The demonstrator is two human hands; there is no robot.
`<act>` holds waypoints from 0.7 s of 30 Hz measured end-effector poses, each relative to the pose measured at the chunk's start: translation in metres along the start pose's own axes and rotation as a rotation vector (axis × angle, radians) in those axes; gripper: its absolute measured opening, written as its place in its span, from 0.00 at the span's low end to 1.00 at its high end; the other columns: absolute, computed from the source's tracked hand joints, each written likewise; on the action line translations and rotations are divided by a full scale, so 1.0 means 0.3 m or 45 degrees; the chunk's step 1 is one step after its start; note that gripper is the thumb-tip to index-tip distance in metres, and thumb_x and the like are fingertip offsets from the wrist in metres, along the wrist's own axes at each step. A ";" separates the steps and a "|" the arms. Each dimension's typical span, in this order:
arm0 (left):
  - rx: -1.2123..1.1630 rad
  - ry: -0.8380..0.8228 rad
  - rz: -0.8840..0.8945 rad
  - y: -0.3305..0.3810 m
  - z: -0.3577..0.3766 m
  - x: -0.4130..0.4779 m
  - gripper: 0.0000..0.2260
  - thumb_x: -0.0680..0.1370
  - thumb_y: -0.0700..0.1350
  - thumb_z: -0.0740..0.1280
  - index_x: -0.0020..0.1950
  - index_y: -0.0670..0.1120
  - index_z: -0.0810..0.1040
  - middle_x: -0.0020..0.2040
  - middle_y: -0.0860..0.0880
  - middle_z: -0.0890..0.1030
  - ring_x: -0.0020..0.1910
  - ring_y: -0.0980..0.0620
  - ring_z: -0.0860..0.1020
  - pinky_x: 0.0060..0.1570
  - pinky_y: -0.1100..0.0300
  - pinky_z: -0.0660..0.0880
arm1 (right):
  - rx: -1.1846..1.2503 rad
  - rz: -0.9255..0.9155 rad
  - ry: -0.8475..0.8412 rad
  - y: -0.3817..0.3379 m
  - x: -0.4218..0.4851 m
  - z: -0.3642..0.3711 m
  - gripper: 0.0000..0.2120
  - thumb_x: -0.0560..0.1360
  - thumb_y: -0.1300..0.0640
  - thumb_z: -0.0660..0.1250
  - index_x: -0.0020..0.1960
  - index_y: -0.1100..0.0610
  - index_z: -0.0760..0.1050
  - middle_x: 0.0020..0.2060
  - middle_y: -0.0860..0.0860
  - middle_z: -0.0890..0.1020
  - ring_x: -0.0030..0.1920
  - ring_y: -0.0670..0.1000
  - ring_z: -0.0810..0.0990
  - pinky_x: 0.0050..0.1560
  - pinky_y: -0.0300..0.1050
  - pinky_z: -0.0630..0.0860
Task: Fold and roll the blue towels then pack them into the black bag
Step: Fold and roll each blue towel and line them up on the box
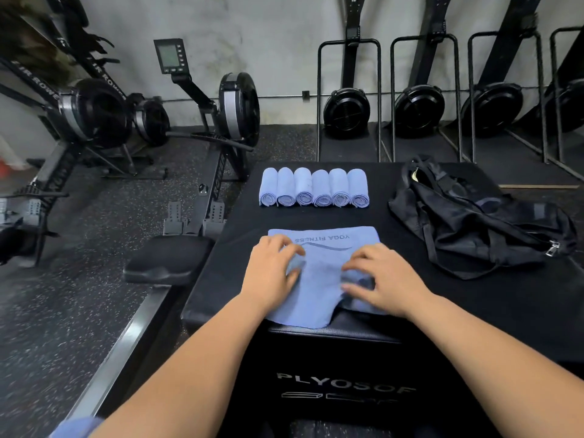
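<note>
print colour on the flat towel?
Dark grey lettering and a wave line on the light blue towel; head view.

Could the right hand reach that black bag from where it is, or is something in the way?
Probably yes. The right hand grips the blue towel, but the black bag lies just to its right on the same box top, with bare surface between them and nothing blocking.

Six rolled towels, one flat towel, one black bag, and two hands: left hand, right hand.
</note>
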State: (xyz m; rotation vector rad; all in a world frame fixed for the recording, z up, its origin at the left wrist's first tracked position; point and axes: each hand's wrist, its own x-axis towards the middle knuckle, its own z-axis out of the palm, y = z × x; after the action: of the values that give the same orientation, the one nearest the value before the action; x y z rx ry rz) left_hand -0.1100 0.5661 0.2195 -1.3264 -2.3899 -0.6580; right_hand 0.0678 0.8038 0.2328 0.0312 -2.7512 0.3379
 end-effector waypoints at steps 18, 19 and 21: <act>0.005 -0.358 0.334 -0.039 -0.019 -0.172 0.17 0.76 0.67 0.70 0.56 0.57 0.81 0.66 0.61 0.77 0.67 0.50 0.71 0.71 0.51 0.66 | -0.182 0.143 0.085 0.050 -0.096 0.050 0.09 0.68 0.57 0.77 0.44 0.45 0.82 0.47 0.44 0.75 0.49 0.54 0.74 0.45 0.49 0.70; -0.006 -0.332 0.329 -0.041 -0.013 -0.176 0.13 0.77 0.64 0.70 0.54 0.57 0.82 0.66 0.61 0.77 0.67 0.50 0.71 0.70 0.51 0.67 | -0.174 0.111 0.064 0.049 -0.112 0.050 0.08 0.69 0.52 0.77 0.46 0.44 0.83 0.49 0.45 0.75 0.51 0.54 0.74 0.47 0.49 0.70; -0.029 -0.273 0.329 -0.042 -0.003 -0.179 0.07 0.79 0.59 0.70 0.51 0.57 0.83 0.65 0.61 0.78 0.65 0.49 0.73 0.68 0.51 0.68 | -0.182 0.094 0.014 0.051 -0.135 0.045 0.13 0.69 0.42 0.77 0.52 0.44 0.83 0.55 0.45 0.75 0.57 0.54 0.74 0.52 0.51 0.72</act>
State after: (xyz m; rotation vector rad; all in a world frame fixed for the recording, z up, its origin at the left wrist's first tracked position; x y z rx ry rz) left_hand -0.0931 0.5220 0.1910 -1.7567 -2.3152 -0.4922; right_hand 0.0997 0.8144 0.2025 -0.1087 -2.7630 0.1591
